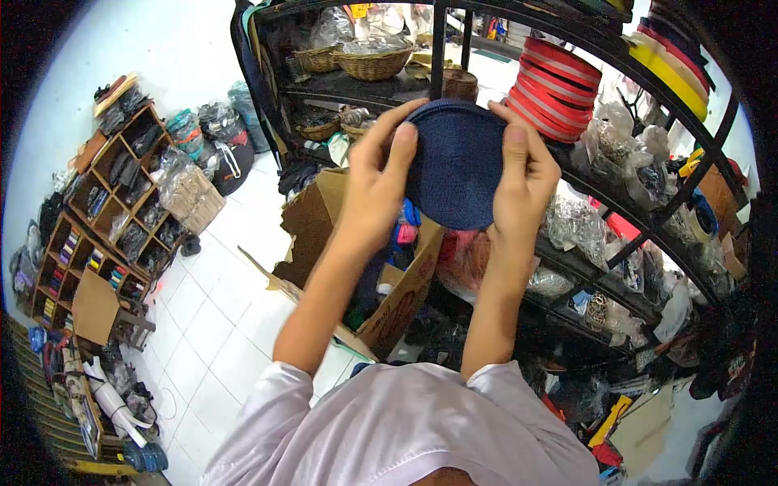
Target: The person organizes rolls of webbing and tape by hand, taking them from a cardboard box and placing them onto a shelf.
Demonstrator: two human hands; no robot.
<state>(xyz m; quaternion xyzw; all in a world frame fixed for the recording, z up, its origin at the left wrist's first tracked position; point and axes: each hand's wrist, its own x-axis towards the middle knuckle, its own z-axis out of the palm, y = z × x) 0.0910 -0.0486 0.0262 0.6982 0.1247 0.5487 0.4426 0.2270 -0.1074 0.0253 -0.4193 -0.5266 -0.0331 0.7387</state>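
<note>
A round, dark navy-blue fabric piece is held up in front of me, with a raised edge curving along its top. Its woven-looking face is turned toward me; I cannot make out its exact kind. My left hand grips its left side, thumb on the near face and fingers behind. On the opposite side, my right hand holds it the same way. Below my hands stands an open cardboard box with coloured items inside, partly hidden by my left forearm.
A black metal rack holds wicker baskets, a large red striped roll and several plastic bags. On the left, a wooden cubby shelf stands against the wall. White floor tiles lie between them.
</note>
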